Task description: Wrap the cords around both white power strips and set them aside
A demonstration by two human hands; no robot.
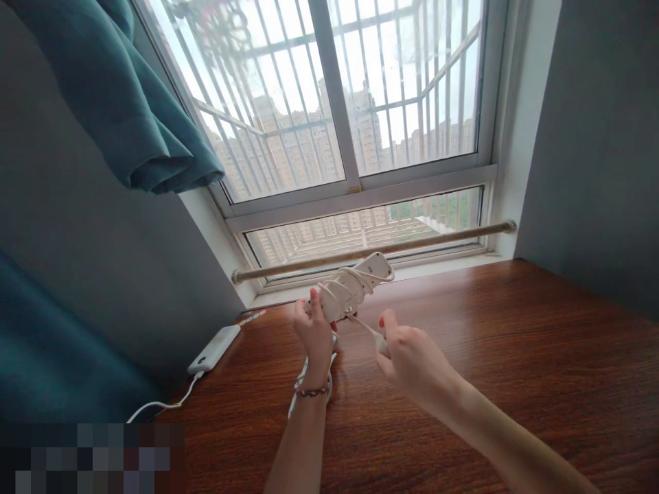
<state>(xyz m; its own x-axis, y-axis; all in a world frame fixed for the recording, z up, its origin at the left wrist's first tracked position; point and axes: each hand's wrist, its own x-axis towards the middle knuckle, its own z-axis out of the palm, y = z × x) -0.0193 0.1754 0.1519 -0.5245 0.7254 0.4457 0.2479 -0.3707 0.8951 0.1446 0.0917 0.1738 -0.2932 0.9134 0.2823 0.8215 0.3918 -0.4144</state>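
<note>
My left hand [312, 334] is closed round the near end of a white power strip [355, 281], held up above the wooden surface [489, 357]. Its white cord [340, 291] is looped several times around the strip's body. My right hand [409, 357] pinches the cord's free end, probably the plug, just right of the strip. A stretch of cord runs taut from the strip to that hand. More cord hangs down past my left wrist, which wears a bead bracelet.
A white power bank [215, 348] with a thin cable lies at the left edge by the wall. A wooden rod [375, 250] spans the window sill. Teal curtain [118, 96] hangs upper left. Grey walls close both sides.
</note>
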